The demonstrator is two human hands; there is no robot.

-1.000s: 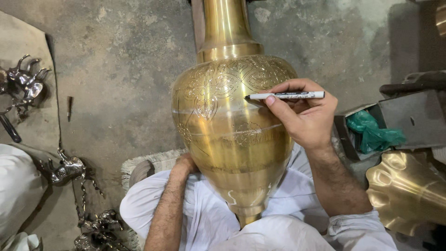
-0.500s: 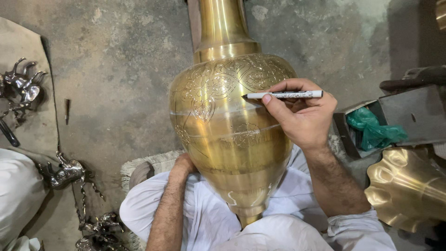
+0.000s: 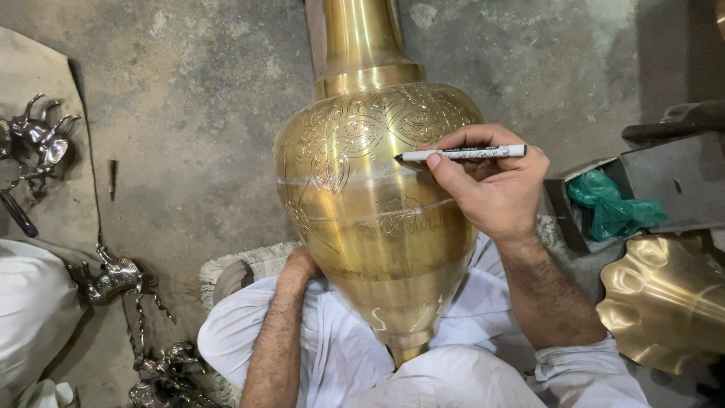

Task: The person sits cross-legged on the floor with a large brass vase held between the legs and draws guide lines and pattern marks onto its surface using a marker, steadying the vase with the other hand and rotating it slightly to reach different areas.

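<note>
One white marker [image 3: 462, 153] in right hand [image 3: 495, 189], level, tip leftward on brass vase [image 3: 370, 219].

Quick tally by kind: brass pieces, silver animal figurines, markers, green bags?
Brass pieces: 2, the engraved brass vase and the scalloped brass piece
Silver animal figurines: 3 clear
White marker: 1, in the right hand
Green plastic bag: 1
Total: 7

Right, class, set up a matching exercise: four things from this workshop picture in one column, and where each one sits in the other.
1. marker
2. brass vase
3. green bag
4. metal figurines

A. on the floor at the left
B. resting across the lap
C. in the right hand
D. inside the grey box

Pairs: 1-C, 2-B, 3-D, 4-A
</note>
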